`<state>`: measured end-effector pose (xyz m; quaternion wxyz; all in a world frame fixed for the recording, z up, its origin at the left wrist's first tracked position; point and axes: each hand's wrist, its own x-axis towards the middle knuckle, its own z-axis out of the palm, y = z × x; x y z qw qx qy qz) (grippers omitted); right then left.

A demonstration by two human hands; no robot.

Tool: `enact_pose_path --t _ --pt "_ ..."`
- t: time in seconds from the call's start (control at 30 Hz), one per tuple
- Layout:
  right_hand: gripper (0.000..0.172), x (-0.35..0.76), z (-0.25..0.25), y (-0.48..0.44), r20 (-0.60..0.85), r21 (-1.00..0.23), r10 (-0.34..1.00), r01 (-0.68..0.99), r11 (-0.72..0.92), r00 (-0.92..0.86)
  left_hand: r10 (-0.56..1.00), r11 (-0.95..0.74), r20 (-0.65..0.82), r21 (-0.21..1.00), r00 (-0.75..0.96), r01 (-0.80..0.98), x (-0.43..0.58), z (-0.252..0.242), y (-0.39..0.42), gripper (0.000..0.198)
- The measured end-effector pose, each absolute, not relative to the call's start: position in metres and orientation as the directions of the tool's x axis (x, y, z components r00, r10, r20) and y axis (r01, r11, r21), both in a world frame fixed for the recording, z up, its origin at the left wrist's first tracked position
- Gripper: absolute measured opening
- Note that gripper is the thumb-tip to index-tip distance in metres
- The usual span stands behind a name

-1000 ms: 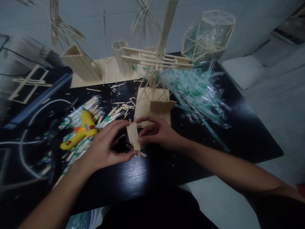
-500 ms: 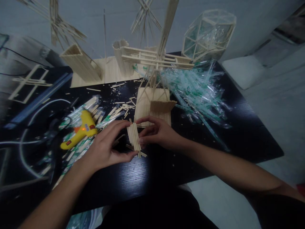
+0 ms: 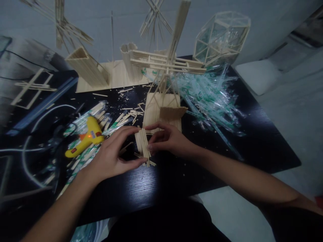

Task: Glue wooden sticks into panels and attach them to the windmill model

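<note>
Between my two hands is a small bundle of short wooden sticks [image 3: 142, 144], lined up side by side above the dark table. My left hand [image 3: 114, 153] grips it by the ends, with the index finger at the far end and the thumb at the near end. My right hand [image 3: 168, 139] is closed at the bundle's right side, its fingertips touching the sticks. A few sticks stick out unevenly at the near end. Just beyond my hands stands a wooden windmill-like model [image 3: 166, 65] on a stick base [image 3: 151, 112].
A yellow glue gun [image 3: 92, 136] lies on packs of sticks at left, beside a white cable [image 3: 24, 144]. Cut stick pieces [image 3: 133, 114] are scattered mid-table. Crumpled plastic wrappers [image 3: 209, 90] spread at right. More stick structures [image 3: 88, 69] stand along the back of the table [image 3: 252, 144].
Both hands keep hold of the stick bundle in nearly the same place. The whole view has shifted very slightly; little else differs.
</note>
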<state>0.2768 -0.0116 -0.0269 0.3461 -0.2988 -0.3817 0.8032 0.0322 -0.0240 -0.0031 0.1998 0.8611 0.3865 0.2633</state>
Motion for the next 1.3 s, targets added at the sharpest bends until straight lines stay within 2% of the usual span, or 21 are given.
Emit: enact_pose_path --t 0.1,0.2,0.27,0.37,0.43,0.67,0.83,1.07,1.3 --pt "0.053 0.278 -0.028 -0.010 -0.169 -0.866 0.793 -0.296 -0.403 -0.586 0.824 -0.538 0.261 0.637 0.502 0.552 0.030 0.000 -0.023 0.063" --pt "0.050 0.278 -0.030 -0.010 -0.116 -0.913 0.783 -0.245 -0.326 -0.611 0.922 -0.355 0.183 0.750 0.341 0.558 0.030 0.000 -0.023 0.028" --pt "0.050 0.278 -0.030 -0.012 -0.090 -0.937 0.777 -0.210 -0.277 -0.622 0.959 -0.232 0.092 0.801 0.269 0.552 0.032 -0.002 -0.023 0.018" --pt "0.051 0.279 -0.028 -0.013 -0.066 -0.959 0.770 -0.172 -0.224 -0.634 0.960 -0.125 -0.026 0.853 0.280 0.507 0.034 -0.002 -0.024 0.023" --pt "0.052 0.280 -0.027 -0.013 -0.058 -0.965 0.761 -0.158 -0.209 -0.647 0.951 -0.103 -0.055 0.872 0.304 0.478 0.036 0.000 -0.024 0.025" --pt "0.055 0.278 -0.025 -0.014 -0.106 -0.958 0.755 -0.137 -0.253 -0.648 0.952 -0.095 -0.055 0.882 0.301 0.462 0.042 0.005 -0.024 0.028" --pt "0.033 0.276 -0.023 -0.015 -0.216 -0.936 0.755 -0.089 -0.340 -0.619 0.986 -0.035 -0.044 0.891 0.162 0.452 0.039 0.001 -0.024 0.029" --pt "0.036 0.276 -0.019 -0.017 -0.266 -0.917 0.692 -0.046 -0.396 -0.671 0.999 -0.030 0.021 0.908 0.026 0.417 0.035 -0.006 -0.023 0.027" --pt "0.035 0.274 -0.021 -0.019 -0.252 -0.922 0.714 -0.061 -0.382 -0.653 1.000 -0.013 0.009 0.919 0.013 0.394 0.040 -0.004 -0.024 0.028"
